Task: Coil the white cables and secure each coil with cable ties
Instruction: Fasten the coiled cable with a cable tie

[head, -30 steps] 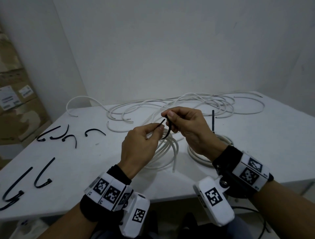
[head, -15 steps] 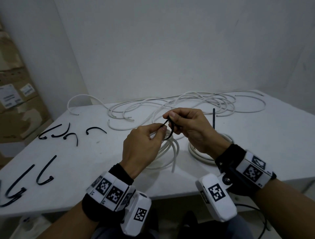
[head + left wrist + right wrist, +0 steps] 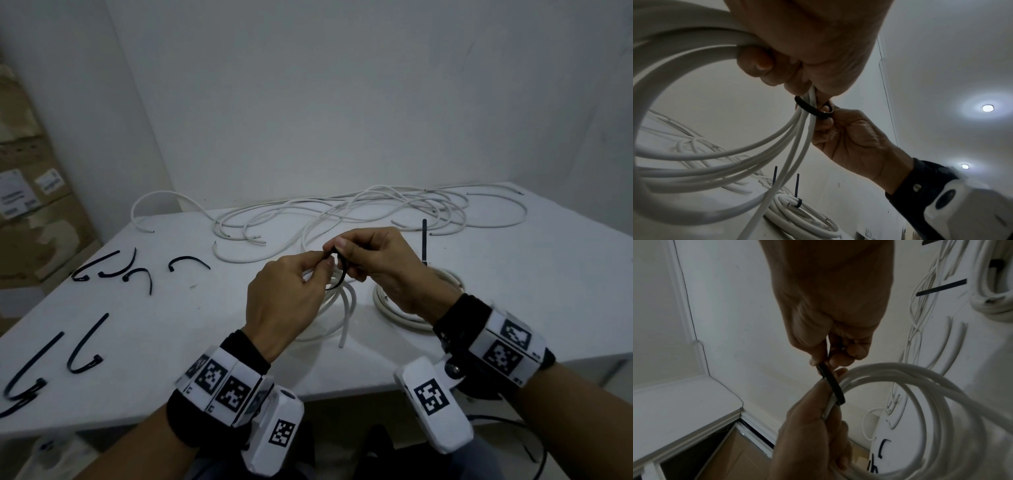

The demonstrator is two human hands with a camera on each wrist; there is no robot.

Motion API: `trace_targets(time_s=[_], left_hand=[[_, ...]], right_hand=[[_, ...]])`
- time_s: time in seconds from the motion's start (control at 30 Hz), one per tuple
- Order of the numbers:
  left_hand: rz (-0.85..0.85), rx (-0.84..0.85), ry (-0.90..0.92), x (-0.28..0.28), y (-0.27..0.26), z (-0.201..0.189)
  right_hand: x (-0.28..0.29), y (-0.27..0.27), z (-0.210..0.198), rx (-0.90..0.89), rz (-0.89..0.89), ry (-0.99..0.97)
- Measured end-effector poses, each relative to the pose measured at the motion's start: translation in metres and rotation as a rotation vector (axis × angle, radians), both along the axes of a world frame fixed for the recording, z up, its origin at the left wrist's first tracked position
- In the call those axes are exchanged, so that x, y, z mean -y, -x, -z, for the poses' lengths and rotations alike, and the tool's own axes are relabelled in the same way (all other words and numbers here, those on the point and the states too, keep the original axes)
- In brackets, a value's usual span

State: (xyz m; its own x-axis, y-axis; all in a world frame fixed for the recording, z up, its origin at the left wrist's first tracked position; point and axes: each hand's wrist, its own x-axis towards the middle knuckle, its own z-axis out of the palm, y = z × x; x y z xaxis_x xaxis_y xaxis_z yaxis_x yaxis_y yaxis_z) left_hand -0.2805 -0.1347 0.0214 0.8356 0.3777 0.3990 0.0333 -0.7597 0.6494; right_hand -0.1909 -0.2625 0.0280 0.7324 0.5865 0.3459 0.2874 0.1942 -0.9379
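My left hand point(image 3: 291, 291) grips a coil of white cable point(image 3: 342, 308) held just above the table, with thumb and forefinger pinching the bundle and one end of a black cable tie point(image 3: 339, 274). The tie point(image 3: 812, 108) loops round the bunched strands. My right hand point(image 3: 373, 263) pinches the tie's other end point(image 3: 831, 381) right next to the left fingertips. A finished coil point(image 3: 404, 305) lies on the table under my right wrist, bound by a tie whose black tail point(image 3: 424, 240) stands upright. Loose white cables point(image 3: 376, 212) sprawl across the far side.
Several spare black cable ties point(image 3: 137, 270) lie on the white table point(image 3: 188, 325) at the left, more near the front-left edge point(image 3: 82, 346). Cardboard boxes point(image 3: 30, 212) stand beyond the table's left side. A wall closes the far edge.
Both hands have drawn slightly closer together around the tie; the tie's free end that stuck out between them is now covered by the fingertips. The coil stays in the left hand.
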Motion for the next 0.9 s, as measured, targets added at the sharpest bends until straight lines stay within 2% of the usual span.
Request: trace_targets(time_s=[0.1,0.23,0.4,0.57,0.73,0.9], left_hand=[[0.009,-0.005,0.001,0.001,0.000,-0.002],[0.043,0.012,0.127,-0.003,-0.003,-0.004],[0.088,0.053,0.230,-0.006,-0.004,-0.003],[0.155,0.077,0.291,-0.010,-0.003,-0.005],[0.247,0.055,0.549,-0.008,0.002,-0.013],[0.261,0.023,0.709,-0.019,0.003,-0.004]], right_hand=[[-0.004,0.003,0.003,0.048,0.057,0.005],[-0.015,0.008,0.010,0.245,0.251,-0.085],[-0.021,0.008,0.014,0.512,0.306,0.052],[-0.019,0.005,0.005,0.541,0.269,0.097],[-0.025,0.005,-0.006,0.526,0.335,0.014],[-0.028,0.003,-0.011,0.590,0.369,0.077]])
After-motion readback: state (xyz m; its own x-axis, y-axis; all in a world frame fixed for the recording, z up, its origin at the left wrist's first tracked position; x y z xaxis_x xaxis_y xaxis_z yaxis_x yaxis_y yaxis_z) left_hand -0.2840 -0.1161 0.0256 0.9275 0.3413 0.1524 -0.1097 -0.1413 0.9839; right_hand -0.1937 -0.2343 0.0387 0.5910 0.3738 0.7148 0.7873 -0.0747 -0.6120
